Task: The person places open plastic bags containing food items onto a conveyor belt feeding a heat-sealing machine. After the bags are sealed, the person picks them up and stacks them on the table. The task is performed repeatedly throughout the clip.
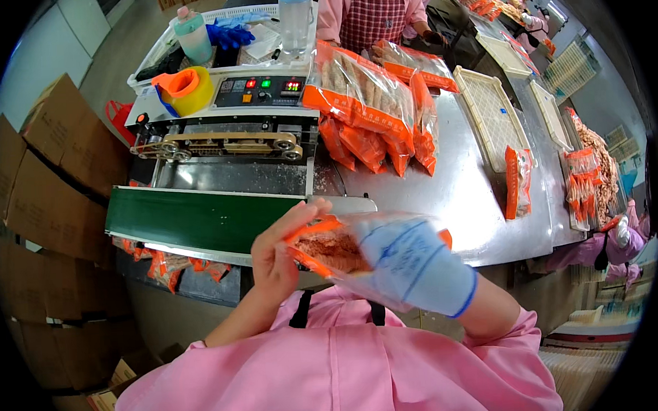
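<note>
Close in front of my body is a clear plastic bag [324, 256] with orange bands, tilted, with reddish-brown dried food inside it. My left hand [274, 250], bare, grips the bag's left end, thumb side up along its edge. A white glove with blue marks covers my right hand [418, 266], which holds the right part of the bag; motion smears its fingertips. Just beyond my left hand runs the green conveyor belt [197, 217] of a bag sealing machine [220, 143]. The bag is apart from its sealing rollers.
Filled orange-and-clear bags [368, 93] are piled on the steel table [446, 200], with a single packet [518, 182] farther right. Cream trays [490, 114] lie beyond. Tape rolls [192, 92] rest on the machine. Cardboard boxes [49, 188] stack at left. A person in a checked apron [372, 16] stands opposite.
</note>
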### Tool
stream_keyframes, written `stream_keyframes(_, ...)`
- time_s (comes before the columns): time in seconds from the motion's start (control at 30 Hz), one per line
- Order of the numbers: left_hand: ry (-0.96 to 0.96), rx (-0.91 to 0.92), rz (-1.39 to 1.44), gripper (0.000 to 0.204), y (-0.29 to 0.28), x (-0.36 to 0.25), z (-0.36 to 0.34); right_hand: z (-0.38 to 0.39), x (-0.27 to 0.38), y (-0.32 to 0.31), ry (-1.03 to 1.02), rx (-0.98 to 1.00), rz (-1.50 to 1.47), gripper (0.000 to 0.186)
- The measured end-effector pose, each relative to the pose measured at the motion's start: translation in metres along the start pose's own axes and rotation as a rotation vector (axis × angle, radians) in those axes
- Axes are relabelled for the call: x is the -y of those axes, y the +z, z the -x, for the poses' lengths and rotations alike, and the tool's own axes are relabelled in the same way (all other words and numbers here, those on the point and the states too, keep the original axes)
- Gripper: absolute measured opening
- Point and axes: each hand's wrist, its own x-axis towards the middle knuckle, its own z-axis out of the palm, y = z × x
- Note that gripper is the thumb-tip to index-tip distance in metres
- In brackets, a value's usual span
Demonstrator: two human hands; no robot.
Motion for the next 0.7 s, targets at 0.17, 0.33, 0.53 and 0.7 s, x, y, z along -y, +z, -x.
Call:
stream_keyframes(0.17, -0.154, -0.054, -0.204, 0.061, -0.002, -0.004, 0.005, 0.007, 0.017, 0.010, -0.149, 0.262, 0.380, 0.031)
stream_keyframes(0.33, -0.186, -0.015, -0.093, 0.064, -0.001, -0.018, -0.002, -0.019, 0.014, -0.020, -0.304, 0.284, 0.358, 0.027)
stream_keyframes(0.53, -0.146, -0.064, 0.047, 0.056, -0.002, -0.018, -0.005, -0.034, 0.016, -0.022, -0.188, 0.349, 0.128, 0.034)
stream_keyframes(0.7, -0.103, -0.035, -0.012, 0.049, 0.002, -0.004, -0.003, -0.040, 0.010, -0.009, -0.351, 0.325, -0.058, 0.037)
